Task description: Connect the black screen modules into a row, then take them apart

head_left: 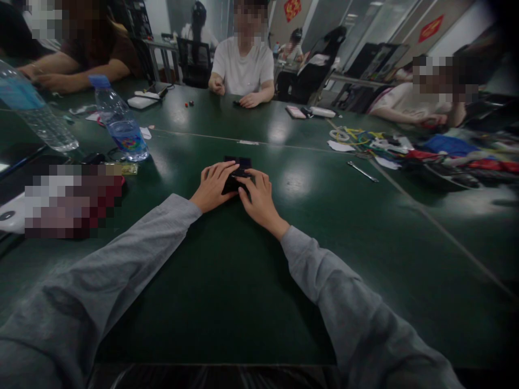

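Observation:
A small black box-like object (238,162) sits on the green table in front of me, its exact kind too dark to make out. Across its left side lies my left hand (214,185), closed on it with the fingers over the top and the thumb along the near edge. My right hand (259,199) grips the right side, fingers curled and thumb reaching toward the near middle. Both hands cover much of the object; only its far part shows between and beyond the fingers.
Left on the table (211,281) stand a blue-capped bottle (125,135) and a larger bottle (48,119), near a white phone-like item (16,208). At right lie a wrench (363,171) and a heap of cables (365,138). Other people sit around the far side.

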A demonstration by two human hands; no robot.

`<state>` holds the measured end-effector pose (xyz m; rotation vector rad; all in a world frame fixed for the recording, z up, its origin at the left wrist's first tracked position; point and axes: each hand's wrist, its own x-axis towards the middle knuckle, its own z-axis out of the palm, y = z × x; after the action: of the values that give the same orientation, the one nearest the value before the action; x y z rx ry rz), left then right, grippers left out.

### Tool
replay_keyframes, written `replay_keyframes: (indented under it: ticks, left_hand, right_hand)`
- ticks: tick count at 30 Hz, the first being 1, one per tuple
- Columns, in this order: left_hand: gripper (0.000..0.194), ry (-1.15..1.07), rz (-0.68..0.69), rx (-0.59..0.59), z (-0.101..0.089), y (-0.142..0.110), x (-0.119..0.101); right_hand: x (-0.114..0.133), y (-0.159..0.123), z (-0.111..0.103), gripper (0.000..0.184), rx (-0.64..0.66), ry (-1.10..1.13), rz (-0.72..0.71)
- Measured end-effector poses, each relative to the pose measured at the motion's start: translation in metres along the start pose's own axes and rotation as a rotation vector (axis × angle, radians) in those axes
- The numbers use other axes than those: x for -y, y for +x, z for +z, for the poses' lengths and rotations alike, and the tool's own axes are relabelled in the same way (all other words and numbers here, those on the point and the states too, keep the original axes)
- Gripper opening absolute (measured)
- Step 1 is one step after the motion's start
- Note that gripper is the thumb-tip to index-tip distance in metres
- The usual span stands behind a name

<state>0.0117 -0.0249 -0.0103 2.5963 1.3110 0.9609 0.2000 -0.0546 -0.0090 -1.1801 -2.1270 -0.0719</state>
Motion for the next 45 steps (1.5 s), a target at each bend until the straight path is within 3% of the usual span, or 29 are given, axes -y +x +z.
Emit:
replay_keyframes:
  ticks: [13,20,28,35,45]
  left_hand:
    - [0.062,0.053,0.067,0.042,-0.002,0.000,-0.003]
    - [0.057,0.069,0.123,-0.013,-0.001,0.000,-0.002]
    - [0.076,-0.094,-0.104,-0.212,0.009,0.005,0.018]
    - [0.078,-0.310,-0.201,-0.148,0.013,0.004,0.027]
    - [0.069,-0.300,-0.153,-0.128,0.007,0.003,0.023]
  right_hand:
    - [0.000,0.001,0.000,0.033,0.034,0.010,-0.025]
    - [-0.006,0.000,0.007,0.041,-0.038,0.030,0.010]
    - [-0.022,0.000,0.016,0.058,-0.112,0.103,0.088]
    - [-0.023,-0.001,0.017,0.063,-0.111,0.173,0.122]
    - [-0.019,0.000,0.013,0.053,-0.104,0.191,0.108]
